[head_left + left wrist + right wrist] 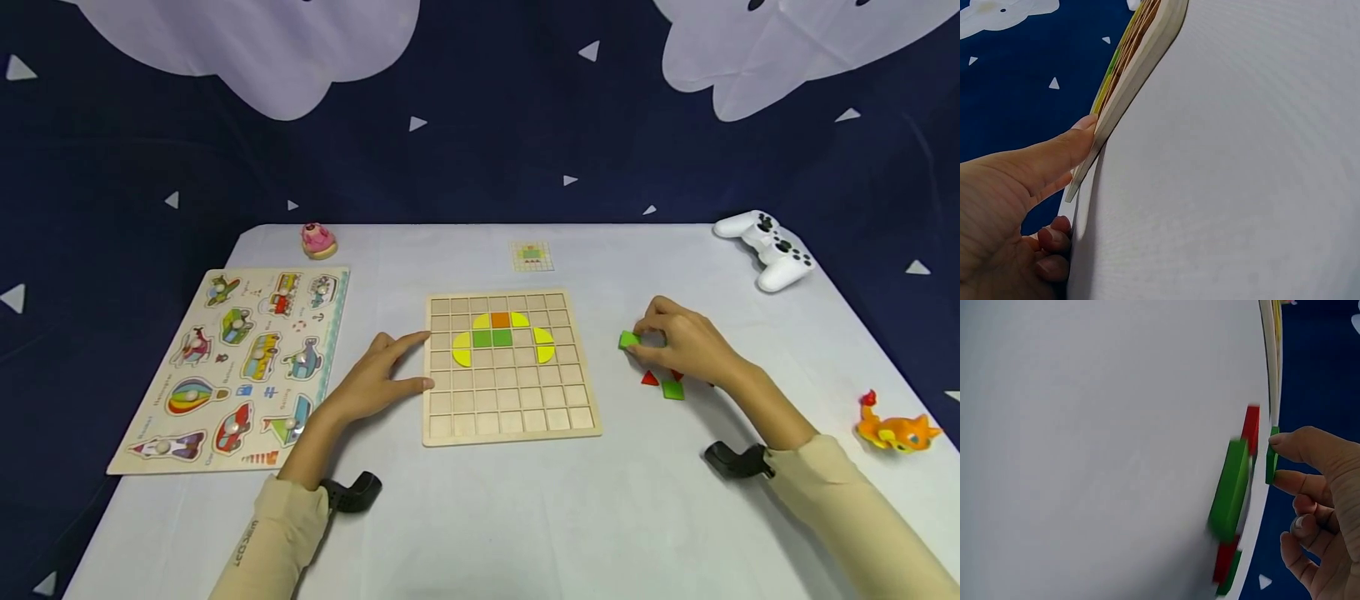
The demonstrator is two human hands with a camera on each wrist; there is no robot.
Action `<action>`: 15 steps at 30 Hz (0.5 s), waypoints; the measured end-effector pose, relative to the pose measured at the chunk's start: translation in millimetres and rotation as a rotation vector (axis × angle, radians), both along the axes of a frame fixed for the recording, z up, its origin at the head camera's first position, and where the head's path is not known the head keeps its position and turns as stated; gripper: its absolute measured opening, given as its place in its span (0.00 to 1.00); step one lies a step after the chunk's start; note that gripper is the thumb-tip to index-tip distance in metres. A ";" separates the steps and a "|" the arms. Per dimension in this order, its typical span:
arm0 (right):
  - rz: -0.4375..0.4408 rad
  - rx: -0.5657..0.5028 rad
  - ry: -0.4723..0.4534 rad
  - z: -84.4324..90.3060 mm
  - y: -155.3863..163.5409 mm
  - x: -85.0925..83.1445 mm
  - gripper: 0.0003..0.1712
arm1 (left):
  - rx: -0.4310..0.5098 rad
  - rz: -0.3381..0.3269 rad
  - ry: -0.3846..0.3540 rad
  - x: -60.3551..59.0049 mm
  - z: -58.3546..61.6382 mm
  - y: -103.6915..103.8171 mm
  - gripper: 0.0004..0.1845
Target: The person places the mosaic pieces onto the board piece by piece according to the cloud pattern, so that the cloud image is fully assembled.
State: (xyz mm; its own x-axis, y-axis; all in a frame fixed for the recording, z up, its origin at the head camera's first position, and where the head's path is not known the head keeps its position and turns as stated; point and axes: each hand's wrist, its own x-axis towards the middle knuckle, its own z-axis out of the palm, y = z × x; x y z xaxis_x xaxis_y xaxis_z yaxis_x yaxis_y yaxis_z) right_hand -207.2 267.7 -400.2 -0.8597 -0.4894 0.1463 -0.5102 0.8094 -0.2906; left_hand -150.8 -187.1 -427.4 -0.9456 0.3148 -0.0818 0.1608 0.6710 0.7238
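Head view: white table (525, 517), starry navy backdrop (495, 142).

grid board (510, 429) – pale matt wood; tablecloth (525, 517) – smooth

1. The right hand (686, 342) covers most of the green tile (628, 339) it pinches; only one corner shows in the head view.
2. Red pieces (651, 379) lie partly under that hand, so their count cannot be told.
3. In the right wrist view the loose pieces (1232, 490) are blurred and seen edge-on; their shapes are unclear.
4. The card (532, 256) beyond the board (512, 425) is too small to read.
5. The left wrist view shows the board only edge-on, cut off at the top.
6. The left hand (1004, 206) is cut by that picture's edge.
7. Both sleeves run out of the head view.
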 end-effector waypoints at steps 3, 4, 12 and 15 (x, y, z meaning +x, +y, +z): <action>0.029 -0.014 0.000 -0.4 -10.0 -1.2 0.13 | -0.001 0.000 0.005 0.4 -0.3 0.0 0.40; 0.038 -0.020 -0.001 -0.6 -13.5 -1.7 0.12 | -0.001 0.002 0.007 0.5 -0.4 -0.2 0.40; 0.098 -0.045 -0.009 1.5 -45.3 -5.8 0.13 | 0.004 0.001 0.009 0.5 -0.6 -0.5 0.40; 0.115 -0.049 -0.021 3.6 -55.4 -7.7 0.12 | 0.008 -0.002 0.007 0.6 0.2 -0.7 0.40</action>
State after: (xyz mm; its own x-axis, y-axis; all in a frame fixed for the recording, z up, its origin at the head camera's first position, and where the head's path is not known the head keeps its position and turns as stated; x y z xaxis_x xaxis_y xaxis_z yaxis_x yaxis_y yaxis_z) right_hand -214.9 212.3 -396.6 -0.8017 -0.5773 0.1553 -0.5921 0.7308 -0.3397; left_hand -150.2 -187.8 -427.3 -0.9455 0.3174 -0.0727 0.1671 0.6645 0.7283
